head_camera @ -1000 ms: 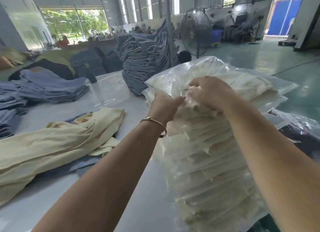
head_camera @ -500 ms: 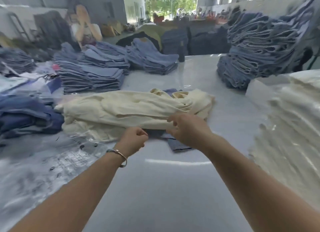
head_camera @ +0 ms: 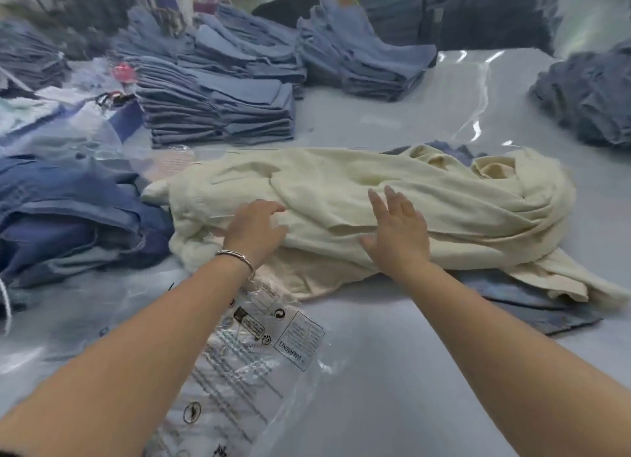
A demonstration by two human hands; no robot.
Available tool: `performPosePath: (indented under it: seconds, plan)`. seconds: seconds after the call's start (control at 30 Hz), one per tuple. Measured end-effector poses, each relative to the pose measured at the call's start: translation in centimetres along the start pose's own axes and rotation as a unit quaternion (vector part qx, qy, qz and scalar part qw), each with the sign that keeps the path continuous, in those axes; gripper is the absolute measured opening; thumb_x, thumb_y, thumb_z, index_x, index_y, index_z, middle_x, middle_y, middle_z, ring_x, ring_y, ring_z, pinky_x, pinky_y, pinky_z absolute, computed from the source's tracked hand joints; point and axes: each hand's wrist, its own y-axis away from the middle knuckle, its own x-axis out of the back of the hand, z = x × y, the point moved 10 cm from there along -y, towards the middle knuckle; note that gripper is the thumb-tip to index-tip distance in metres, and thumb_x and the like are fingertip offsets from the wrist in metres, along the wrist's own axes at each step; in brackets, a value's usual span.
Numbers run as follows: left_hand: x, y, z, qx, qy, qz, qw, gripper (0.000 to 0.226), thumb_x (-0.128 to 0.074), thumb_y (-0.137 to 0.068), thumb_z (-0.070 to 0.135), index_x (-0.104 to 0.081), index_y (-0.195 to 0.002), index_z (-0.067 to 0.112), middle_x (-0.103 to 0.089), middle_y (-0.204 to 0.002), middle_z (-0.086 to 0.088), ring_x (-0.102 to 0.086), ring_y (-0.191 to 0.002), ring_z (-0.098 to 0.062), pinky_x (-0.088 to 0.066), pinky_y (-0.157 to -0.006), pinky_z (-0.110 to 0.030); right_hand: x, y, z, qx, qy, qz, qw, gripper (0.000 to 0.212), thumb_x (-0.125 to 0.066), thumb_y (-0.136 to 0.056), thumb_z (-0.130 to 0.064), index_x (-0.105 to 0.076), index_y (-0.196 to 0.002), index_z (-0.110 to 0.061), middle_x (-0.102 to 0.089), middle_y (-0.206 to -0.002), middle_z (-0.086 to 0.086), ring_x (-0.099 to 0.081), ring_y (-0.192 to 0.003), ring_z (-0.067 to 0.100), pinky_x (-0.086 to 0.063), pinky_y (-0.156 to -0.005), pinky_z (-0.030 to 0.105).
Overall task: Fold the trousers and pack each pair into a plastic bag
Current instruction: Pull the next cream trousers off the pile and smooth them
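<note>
Trousers: cream trousers (head_camera: 392,197) lying in a loose, crumpled heap across mid-table, long axis left to right, bunched end at right; unfolded, not yet bagged.
Underlayer: blue denim (head_camera: 532,306) flat beneath the heap's near right edge; probably next in the queue.
Left hand: left hand (head_camera: 254,229) resting on the heap's left end, fingers half curled over the cloth; nothing clearly pinched, so loose contact, no firm grasp.
Right hand: right hand (head_camera: 397,233) flat and spread, palm down on the heap's middle, gripping nothing; reads as pressing or smoothing to find the top layer.
Bracelet: metal bracelet (head_camera: 235,257) on left wrist, just above the bag edge.
Bag: clear plastic bag (head_camera: 259,347) with printed warning panel, flat on the table under the left forearm, its far end at or just under the cream cloth; exact overlap unclear. Likely kept near so a folded pair slides straight in.
Surroundings: folded blue stacks (head_camera: 218,115) behind; loose blue pile (head_camera: 68,210) touching heap at left.
Table: grey table (head_camera: 392,371) bare at near right, room for folding.
Step judged: separating one pair from the heap.
</note>
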Motion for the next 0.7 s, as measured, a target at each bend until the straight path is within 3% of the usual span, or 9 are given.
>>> performPosePath:
  seconds: [0.13, 0.27, 0.33, 0.37, 0.4, 0.47, 0.53, 0.6, 0.7]
  plan:
    - [-3.4, -3.5, 1.0, -0.044, -0.044, -0.039, 0.997, 0.054, -0.064, -0.084, 0.034, -0.050, -0.136, 0.030, -0.051, -0.139, 0.000, -0.042, -0.128, -0.026, -0.037, -0.106, -0.038, -2.6, -2.8, 0.6, -0.018, 0.037, -0.039, 0.998, 0.072, -0.040, -0.093, -0.050, 0.001, -0.152, -0.037, 0.004, -0.162, -0.002, 0.003, -0.148, 0.022, -0.004, -0.118, 0.050]
    - [-3.9, -4.9, 0.9, -0.036, -0.098, 0.033, 0.994, 0.053, -0.060, -0.083, 0.045, -0.050, -0.134, 0.035, -0.053, -0.124, -0.005, -0.046, -0.118, -0.028, -0.039, -0.094, -0.038, -1.9, -4.5, -0.9, 0.001, 0.001, 0.008, 1.000, 0.055, -0.039, -0.094, -0.022, -0.031, -0.147, -0.036, -0.022, -0.158, -0.001, -0.015, -0.145, 0.022, -0.007, -0.117, 0.048]
    - [-3.3, -5.4, 0.1, -0.002, -0.037, 0.063, 0.997, 0.048, -0.060, -0.085, 0.045, -0.052, -0.128, 0.026, -0.057, -0.114, -0.009, -0.051, -0.111, -0.031, -0.041, -0.088, -0.040, 0.0, -4.8, -0.7, -0.016, -0.097, 0.072, 0.993, 0.048, -0.040, -0.088, -0.010, -0.052, -0.132, -0.024, -0.055, -0.133, 0.007, -0.045, -0.125, 0.027, -0.030, -0.104, 0.042]
    - [-2.9, -5.5, -0.5, 0.021, 0.023, 0.079, 0.996, 0.045, -0.062, -0.085, 0.044, -0.052, -0.121, 0.019, -0.060, -0.108, -0.011, -0.055, -0.105, -0.033, -0.043, -0.084, -0.041, 1.4, -4.5, -0.1, -0.039, -0.147, 0.115, 0.982, 0.039, -0.040, -0.085, -0.010, -0.058, -0.119, -0.018, -0.065, -0.110, 0.009, -0.054, -0.105, 0.032, -0.039, -0.086, 0.040]
    - [-2.7, -5.6, -1.2, 0.047, 0.087, 0.095, 0.991, 0.043, -0.063, -0.086, 0.043, -0.049, -0.115, 0.014, -0.062, -0.101, -0.011, -0.058, -0.097, -0.033, -0.045, -0.078, -0.040, 2.8, -4.0, 0.5, -0.063, -0.192, 0.162, 0.966, 0.030, -0.037, -0.082, -0.014, -0.058, -0.103, -0.014, -0.063, -0.088, 0.007, -0.055, -0.086, 0.033, -0.037, -0.068, 0.038]
    - [-2.9, -5.3, -2.8, 0.119, 0.220, 0.102, 0.963, 0.040, -0.056, -0.091, 0.045, -0.046, -0.107, 0.010, -0.064, -0.089, -0.011, -0.064, -0.081, -0.032, -0.049, -0.068, -0.037, 5.1, -2.6, 1.4, -0.086, -0.247, 0.234, 0.937, 0.015, -0.030, -0.077, -0.021, -0.045, -0.077, -0.016, -0.048, -0.065, -0.002, -0.044, -0.064, 0.026, -0.026, -0.056, 0.035]
    - [-5.1, -4.6, -3.5, 0.219, 0.409, 0.047, 0.885, 0.048, -0.042, -0.097, 0.051, -0.052, -0.102, 0.004, -0.065, -0.078, -0.015, -0.067, -0.058, -0.027, -0.048, -0.049, -0.027, 6.7, -1.0, 0.8, -0.064, -0.284, 0.249, 0.924, 0.012, -0.029, -0.077, -0.022, -0.031, -0.065, -0.025, -0.038, -0.057, -0.008, -0.035, -0.055, 0.018, -0.022, -0.053, 0.034]
    - [-7.3, -3.4, -1.8, 0.278, 0.589, -0.038, 0.758, 0.062, -0.034, -0.096, 0.061, -0.057, -0.098, 0.003, -0.065, -0.079, -0.017, -0.063, -0.049, -0.024, -0.043, -0.038, -0.019, 7.5, 0.7, -0.7, -0.029, -0.289, 0.206, 0.934, 0.015, -0.032, -0.076, -0.025, -0.026, -0.062, -0.028, -0.035, -0.056, -0.009, -0.035, -0.056, 0.021, -0.024, -0.054, 0.034]
    - [-7.4, -2.7, 2.3, 0.232, 0.767, -0.115, 0.587, 0.059, -0.037, -0.087, 0.065, -0.064, -0.107, 0.016, -0.072, -0.102, -0.008, -0.071, -0.077, -0.024, -0.054, -0.060, -0.027, 7.6, 4.3, -3.6, 0.058, -0.237, 0.136, 0.960, 0.019, -0.039, -0.076, -0.034, -0.040, -0.066, -0.019, -0.045, -0.057, -0.002, -0.044, -0.061, 0.029, -0.023, -0.054, 0.036]
